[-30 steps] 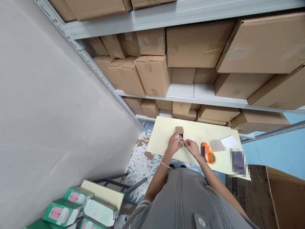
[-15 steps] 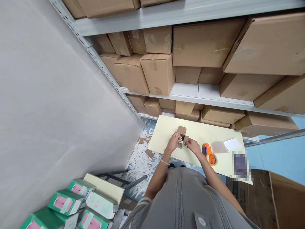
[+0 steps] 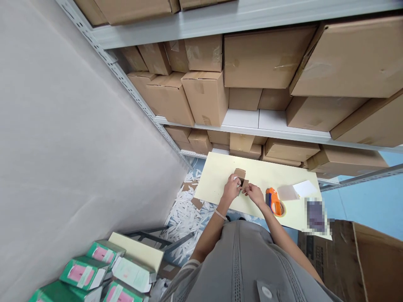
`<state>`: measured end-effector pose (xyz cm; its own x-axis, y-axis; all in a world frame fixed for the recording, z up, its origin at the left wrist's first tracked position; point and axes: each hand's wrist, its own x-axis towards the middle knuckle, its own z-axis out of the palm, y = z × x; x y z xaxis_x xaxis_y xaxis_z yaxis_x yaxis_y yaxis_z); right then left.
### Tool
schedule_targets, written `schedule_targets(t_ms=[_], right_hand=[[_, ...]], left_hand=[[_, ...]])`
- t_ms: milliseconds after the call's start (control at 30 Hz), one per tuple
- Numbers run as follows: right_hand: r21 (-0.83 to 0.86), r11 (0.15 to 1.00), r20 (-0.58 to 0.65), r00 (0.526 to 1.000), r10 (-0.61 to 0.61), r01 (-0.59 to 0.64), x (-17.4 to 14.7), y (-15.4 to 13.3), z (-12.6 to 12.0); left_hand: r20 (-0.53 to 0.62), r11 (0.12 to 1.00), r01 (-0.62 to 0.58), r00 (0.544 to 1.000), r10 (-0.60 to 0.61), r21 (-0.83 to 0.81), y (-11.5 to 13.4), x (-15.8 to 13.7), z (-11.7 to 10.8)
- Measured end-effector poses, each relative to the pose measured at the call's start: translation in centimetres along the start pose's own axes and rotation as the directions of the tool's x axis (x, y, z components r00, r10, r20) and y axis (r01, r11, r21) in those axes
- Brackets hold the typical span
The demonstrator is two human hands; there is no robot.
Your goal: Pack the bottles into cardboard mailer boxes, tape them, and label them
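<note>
A small brown cardboard box (image 3: pixel 240 172) stands on the pale yellow tabletop (image 3: pixel 217 172), its flaps raised and a dark opening showing. My left hand (image 3: pixel 231 187) is closed at the box's left side, fingers curled over its edge. A bit of white shows by those fingers, too small to name. With pinched fingertips, my right hand (image 3: pixel 254 194) holds a flap on the box's right side. The lower part of the box is mostly hidden by my hands. To the right of my right hand lies an orange tape dispenser (image 3: pixel 274 202) with a roll of tape.
White paper (image 3: pixel 304 188) and a blurred dark item (image 3: pixel 316 214) lie on the table's right end. Shelves (image 3: pixel 239 119) full of cartons rise behind. A large open carton (image 3: pixel 343 256) stands at right. Green boxes (image 3: pixel 82 272) and white scraps (image 3: pixel 182 214) are at left.
My right fingertips have moved slightly left against the box flap. My left hand has closed further over the opening, and the green patch below it is now mostly covered.
</note>
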<state>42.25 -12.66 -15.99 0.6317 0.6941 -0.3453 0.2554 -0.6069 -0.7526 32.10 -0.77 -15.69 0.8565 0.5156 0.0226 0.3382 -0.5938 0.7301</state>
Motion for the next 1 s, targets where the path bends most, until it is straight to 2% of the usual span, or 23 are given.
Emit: schedule_targets(t_ms=[200, 300, 400, 533, 633, 700, 867, 1000], right_hand=[[0.024, 1.0, -0.011, 1.0, 0.016, -0.016, -0.5, 0.0, -0.1], [0.029, 1.0, -0.013, 1.0, -0.006, 0.006, -0.5, 0.0, 0.2], [-0.024, 0.998, -0.037, 0.998, -0.051, 0.05, -0.4, 0.0, 0.6], [-0.109, 0.985, -0.112, 0.982, -0.149, 0.137, -0.1, 0.3, 0.9], [-0.122, 0.965, -0.141, 0.959, -0.247, 0.231, 0.3, 0.6, 1.1], [-0.125, 0.96, -0.147, 0.952, -0.268, 0.251, 0.7, 0.9, 1.3], [-0.074, 0.97, -0.19, 0.951, -0.243, 0.233, 1.6, 1.6, 2.6], [0.096, 0.979, -0.251, 0.956, -0.151, 0.18, 2.9, 2.3, 3.7]], left_hand=[[-0.008, 0.996, -0.043, 0.999, 0.042, -0.075, -0.5, -0.1, 0.0], [-0.021, 0.998, -0.027, 0.999, 0.026, -0.051, -0.3, -0.2, 0.1], [-0.06, 0.999, 0.029, 0.998, -0.031, -0.036, 0.0, -0.4, 0.5], [-0.136, 0.989, 0.101, 0.984, -0.115, -0.111, 0.0, -0.5, 0.8], [-0.18, 0.973, 0.074, 0.977, -0.115, -0.219, -0.7, -0.6, 0.8], [-0.188, 0.956, 0.063, 0.975, -0.12, -0.288, -1.4, -0.5, 1.0], [-0.2, 0.919, 0.148, 0.952, -0.233, -0.366, -2.9, -0.2, 2.2], [-0.146, 0.828, 0.234, 0.925, -0.351, -0.51, -4.2, 0.2, 2.7]])
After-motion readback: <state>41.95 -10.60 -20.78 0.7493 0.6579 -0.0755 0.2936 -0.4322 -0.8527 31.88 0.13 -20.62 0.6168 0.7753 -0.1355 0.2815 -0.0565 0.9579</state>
